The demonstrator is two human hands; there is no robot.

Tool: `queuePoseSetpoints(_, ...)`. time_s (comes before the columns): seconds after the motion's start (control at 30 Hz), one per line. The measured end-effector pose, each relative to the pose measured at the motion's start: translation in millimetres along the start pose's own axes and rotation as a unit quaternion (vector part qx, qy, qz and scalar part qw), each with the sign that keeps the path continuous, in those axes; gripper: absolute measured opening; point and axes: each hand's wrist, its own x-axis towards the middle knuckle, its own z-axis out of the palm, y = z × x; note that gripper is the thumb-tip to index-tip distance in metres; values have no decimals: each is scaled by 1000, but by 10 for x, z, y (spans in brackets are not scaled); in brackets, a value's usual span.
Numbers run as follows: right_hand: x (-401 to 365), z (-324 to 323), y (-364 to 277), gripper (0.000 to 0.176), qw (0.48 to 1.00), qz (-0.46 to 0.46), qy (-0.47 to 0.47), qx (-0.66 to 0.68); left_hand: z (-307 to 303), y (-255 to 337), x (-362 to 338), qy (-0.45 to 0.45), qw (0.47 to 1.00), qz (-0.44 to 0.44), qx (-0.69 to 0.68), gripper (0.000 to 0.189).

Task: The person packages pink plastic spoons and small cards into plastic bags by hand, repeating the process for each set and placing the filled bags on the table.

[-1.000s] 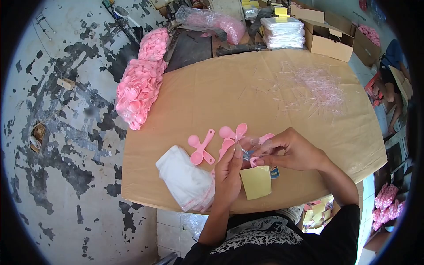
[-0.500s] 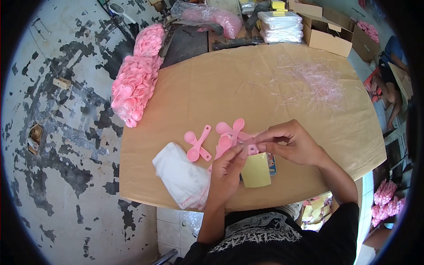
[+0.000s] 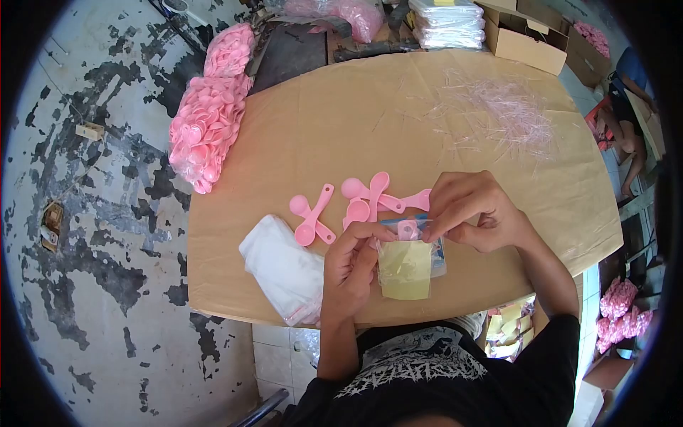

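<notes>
Near the table's front edge, a clear plastic bag (image 3: 404, 274) holds a yellow card and a pink piece at its top. My left hand (image 3: 350, 269) pinches the bag's upper left corner, and my right hand (image 3: 475, 212) pinches its upper right side. Beneath the bag lies a blue printed card (image 3: 438, 255), mostly covered. Pink spoons (image 3: 371, 196) lie just beyond my hands, and two crossed pink spoons (image 3: 313, 215) rest farther left. A stack of white clear bags (image 3: 283, 267) sits left of my left hand.
Bags of pink spoons (image 3: 208, 128) stand at the back left. Thin clear strips (image 3: 509, 117) are scattered at the back right, near an open cardboard box (image 3: 525, 48) and stacked plastic packs (image 3: 447, 25). A person (image 3: 629, 107) sits at far right. A box of yellow cards (image 3: 509, 331) is below the table edge.
My hands have moved apart, and the bag's top is now stretched between them, with the yellow card seen inside. The camera view has shifted slightly, moving the table upward.
</notes>
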Motion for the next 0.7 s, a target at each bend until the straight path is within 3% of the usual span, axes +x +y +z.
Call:
queuePoseSetpoints(0.1,-6,-14,0,32,998,-25,-16,-48,66,45,21,19,999,8,25,29)
queuePoseSetpoints(0.23,-5,-51,-32,29,995,-37,-38,-83,-27,-17,39,-48,994,39,88,33)
queuePoseSetpoints(0.33,-8,-46,-44,29,995,-37,-41,-84,-52,91,7,-71,991,-48,98,32)
queuePoseSetpoints(0.4,-3,-48,-47,29,994,-39,-47,-90,-40,119,0,-71,990,-62,109,31)
queuePoseSetpoints(0.47,2,-59,-63,29,992,-40,-53,-104,-24,91,23,-77,988,8,134,29)
queuePoseSetpoints(0.6,2,-49,-55,27,990,-45,-64,-115,-79,-35,-23,-43,998,-47,-6,23)
queuePoseSetpoints(0.7,13,-71,-71,27,987,-44,-72,-133,-44,-33,7,-50,998,-25,-1,10)
